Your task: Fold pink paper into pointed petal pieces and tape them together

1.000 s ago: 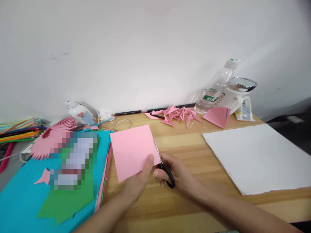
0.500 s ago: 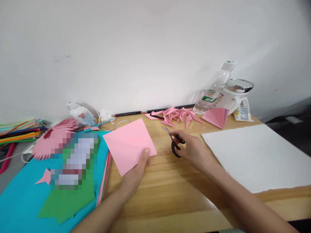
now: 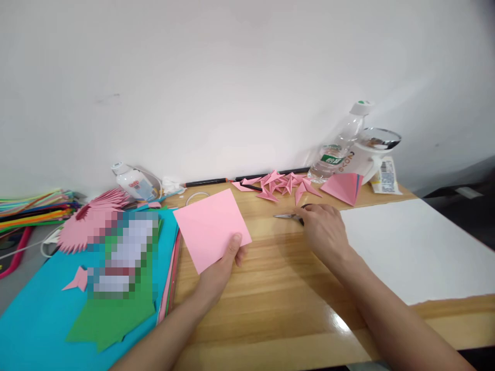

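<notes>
A square of pink paper (image 3: 211,226) is pinched at its lower right corner by my left hand (image 3: 222,263), thumb on top and fingers beneath. My right hand (image 3: 327,232) is closed around the black handles of a pair of scissors (image 3: 286,216), low over the wooden table. The blades point left, toward the paper, and look closed. Most of the handles is hidden behind my fingers. Beyond the scissors lies a heap of small folded pink paper pieces (image 3: 276,185). A larger folded pink paper (image 3: 344,188) rests to their right.
A white sheet (image 3: 421,252) covers the right of the table (image 3: 247,319). Against the wall stand a water bottle (image 3: 336,149) and a white mug (image 3: 371,154). At left are blue paper (image 3: 34,309), green paper (image 3: 112,324), a pink folded ring (image 3: 85,221) and a white bottle (image 3: 133,180).
My right hand has moved right with the scissors and turned palm down, so the blades now point left and lie lower. My left hand with the paper has barely shifted.
</notes>
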The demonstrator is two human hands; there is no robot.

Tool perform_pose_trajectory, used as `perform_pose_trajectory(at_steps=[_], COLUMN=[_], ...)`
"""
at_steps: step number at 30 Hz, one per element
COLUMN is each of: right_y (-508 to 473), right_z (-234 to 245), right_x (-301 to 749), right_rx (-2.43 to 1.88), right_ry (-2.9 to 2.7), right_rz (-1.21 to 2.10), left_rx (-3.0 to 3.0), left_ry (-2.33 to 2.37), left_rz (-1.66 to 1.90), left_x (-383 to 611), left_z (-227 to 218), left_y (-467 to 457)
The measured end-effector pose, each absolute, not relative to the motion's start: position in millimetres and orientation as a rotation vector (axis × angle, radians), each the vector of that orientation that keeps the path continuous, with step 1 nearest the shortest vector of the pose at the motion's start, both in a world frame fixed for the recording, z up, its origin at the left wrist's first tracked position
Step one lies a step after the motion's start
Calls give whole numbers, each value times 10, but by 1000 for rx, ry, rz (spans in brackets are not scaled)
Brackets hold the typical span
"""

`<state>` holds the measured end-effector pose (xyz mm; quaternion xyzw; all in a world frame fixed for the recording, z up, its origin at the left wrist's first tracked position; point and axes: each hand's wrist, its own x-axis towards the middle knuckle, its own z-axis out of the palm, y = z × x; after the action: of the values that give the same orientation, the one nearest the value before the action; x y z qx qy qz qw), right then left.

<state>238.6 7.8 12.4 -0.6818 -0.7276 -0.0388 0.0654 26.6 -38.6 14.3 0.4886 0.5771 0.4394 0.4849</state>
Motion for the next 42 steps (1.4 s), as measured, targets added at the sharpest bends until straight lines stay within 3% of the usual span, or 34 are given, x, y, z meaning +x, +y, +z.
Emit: perform_pose_trajectory(at_steps=[3,8,10,16,20,27,36,42], right_y=[61,-65,-114,-114,-90,-85,-69,-74], right_z=[153,145,108,8,2,18,21,-19], right_x=[2319,2035,1940,1926,1967,1945,1965,1935], right_rx=[-1950,-1136,-1006,-1234,-1352,-1292,-947,-845], right_ry=[-1985,-1567,-1421,-1321,-1338,-1428,-1520,-1621], right_rz=[44,1188,1381,1173,1094,1092,1336,1259], left_rx=[1177,1113,1131,1159,900,900,680,714], left_ry=[1413,1378,1355,1329,1220,1083,979,936], left_rz=[958,801,829,1031,1387,1173,1123,1054], left_x=[270,295,309,224,105,111,99,94], left_z=[120,38,16,19,55,35,91,82], left_y=[-386,-407,-406,-266,-152,-161,-151,-153])
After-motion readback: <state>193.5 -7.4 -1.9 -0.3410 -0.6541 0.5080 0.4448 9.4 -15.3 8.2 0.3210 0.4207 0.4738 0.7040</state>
